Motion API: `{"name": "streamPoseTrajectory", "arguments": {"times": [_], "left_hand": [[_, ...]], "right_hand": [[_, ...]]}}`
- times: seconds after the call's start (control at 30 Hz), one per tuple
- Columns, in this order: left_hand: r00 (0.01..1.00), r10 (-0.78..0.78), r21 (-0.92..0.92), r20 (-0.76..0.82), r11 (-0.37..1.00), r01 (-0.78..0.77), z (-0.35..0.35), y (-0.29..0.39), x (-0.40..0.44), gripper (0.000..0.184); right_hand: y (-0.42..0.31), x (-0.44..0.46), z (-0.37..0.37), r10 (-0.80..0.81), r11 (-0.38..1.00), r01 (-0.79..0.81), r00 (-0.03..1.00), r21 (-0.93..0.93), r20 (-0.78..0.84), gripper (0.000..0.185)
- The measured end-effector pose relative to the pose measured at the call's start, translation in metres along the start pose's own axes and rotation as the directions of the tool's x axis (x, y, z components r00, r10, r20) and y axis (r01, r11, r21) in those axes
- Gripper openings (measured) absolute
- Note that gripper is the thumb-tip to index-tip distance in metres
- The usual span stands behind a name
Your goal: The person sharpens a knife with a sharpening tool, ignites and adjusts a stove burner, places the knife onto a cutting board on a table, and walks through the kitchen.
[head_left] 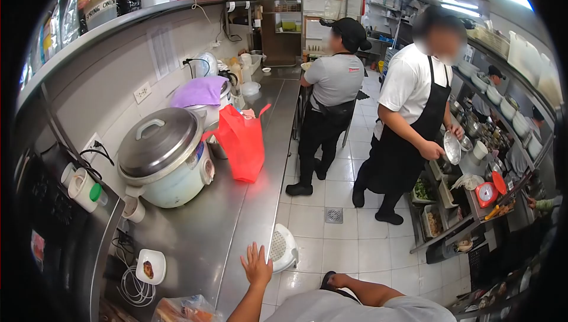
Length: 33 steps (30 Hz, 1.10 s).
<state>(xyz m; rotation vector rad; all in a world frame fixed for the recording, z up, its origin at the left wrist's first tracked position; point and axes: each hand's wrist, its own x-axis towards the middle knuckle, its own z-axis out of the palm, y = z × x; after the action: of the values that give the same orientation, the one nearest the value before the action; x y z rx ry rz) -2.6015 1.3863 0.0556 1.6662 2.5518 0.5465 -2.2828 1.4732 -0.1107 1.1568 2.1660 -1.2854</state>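
My left hand (257, 267) is spread flat at the front edge of the steel counter (204, 245), fingers apart and holding nothing. Just right of it, a white perforated stool (284, 248) stands partly under the counter edge. My right hand (338, 281) is low in front of my body, beside a dark object that I cannot make out; its fingers are not clear. Nearest on the counter is a plastic bag of food (188, 309). A white square dish (151, 267) holds a small brown piece of food. Farther along stand a large rice cooker (163, 156) and a red bag (241, 144).
One person in grey (337, 79) stands at the counter's far end. Another in a black apron (408, 109) holds a metal bowl (452, 147) by the right-hand shelves. A red scale (486, 194) sits there. Tiled floor (355, 251) runs between. A shelf (118, 17) overhangs the counter.
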Motion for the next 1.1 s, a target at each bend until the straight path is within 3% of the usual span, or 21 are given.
{"name": "streamPoseTrajectory", "arguments": {"times": [0.13,0.23,0.33,0.37,0.47,0.53,0.63,0.67,0.8,0.87,0.9,0.97,1.0,1.07,1.1], "left_hand": [[1.0,0.001,0.001,-0.022,1.0,-0.001,0.005,0.0,0.003,0.056],[1.0,0.008,0.015,-0.03,1.0,-0.008,0.002,0.0,0.004,0.055],[0.999,0.017,0.015,-0.03,1.0,-0.017,0.003,-0.001,0.005,0.056],[0.999,0.019,0.014,-0.032,1.0,-0.019,0.004,-0.001,0.005,0.056],[0.999,0.02,0.009,-0.033,1.0,-0.019,0.002,0.0,0.005,0.054],[0.999,0.014,0.013,-0.033,1.0,-0.014,0.001,0.001,0.005,0.053],[0.999,0.013,0.024,-0.035,1.0,-0.012,0.002,0.002,0.006,0.052],[0.999,0.013,0.032,-0.036,0.999,-0.012,0.002,0.001,0.006,0.051],[0.999,0.012,0.027,-0.034,1.0,-0.011,0.004,0.001,0.005,0.052],[1.0,0.006,0.021,-0.03,1.0,-0.006,0.003,0.001,0.005,0.053],[1.0,0.006,0.022,-0.03,1.0,-0.005,0.003,0.001,0.005,0.053],[0.999,0.007,0.028,-0.034,1.0,-0.006,0.004,0.001,0.004,0.054],[0.999,0.007,0.029,-0.035,1.0,-0.006,0.005,0.001,0.004,0.054],[0.999,0.007,0.02,-0.033,1.0,-0.006,0.005,0.0,0.004,0.054],[0.999,0.007,0.02,-0.034,1.0,-0.006,0.005,0.0,0.004,0.054]], "right_hand": [[0.001,-0.004,0.007,-0.011,1.0,0.011,1.0,0.012,-0.028,0.027],[0.003,-0.005,0.015,0.121,0.99,-0.118,0.992,-0.077,0.031,0.027],[0.006,-0.003,0.019,0.252,0.954,-0.194,0.932,-0.229,0.262,0.039],[0.012,0.004,0.021,0.253,0.954,-0.195,0.931,-0.227,0.263,0.039],[0.019,0.011,0.019,0.221,0.956,-0.157,0.94,-0.246,0.259,0.037],[0.016,0.013,0.007,-0.028,0.893,0.116,0.979,-0.435,0.203,0.035],[0.005,0.015,-0.009,-0.077,0.948,0.098,0.994,-0.304,0.081,0.028],[-0.003,0.02,-0.016,0.085,0.977,-0.056,0.987,-0.204,0.136,0.028],[-0.017,0.023,-0.03,0.124,0.984,-0.104,0.983,-0.143,0.138,0.03],[-0.015,0.026,-0.027,-0.117,0.936,0.136,0.99,-0.325,0.077,0.033],[-0.015,0.027,-0.024,-0.118,0.936,0.137,0.99,-0.324,0.078,0.033],[-0.013,0.031,-0.019,0.081,0.987,-0.069,0.993,-0.145,0.08,0.033],[-0.011,0.03,-0.016,0.08,0.987,-0.068,0.994,-0.145,0.079,0.033],[0.002,0.03,-0.006,-0.168,0.932,0.182,0.983,-0.312,0.071,0.035],[0.006,0.03,-0.004,-0.168,0.932,0.182,0.983,-0.313,0.071,0.035]]}}
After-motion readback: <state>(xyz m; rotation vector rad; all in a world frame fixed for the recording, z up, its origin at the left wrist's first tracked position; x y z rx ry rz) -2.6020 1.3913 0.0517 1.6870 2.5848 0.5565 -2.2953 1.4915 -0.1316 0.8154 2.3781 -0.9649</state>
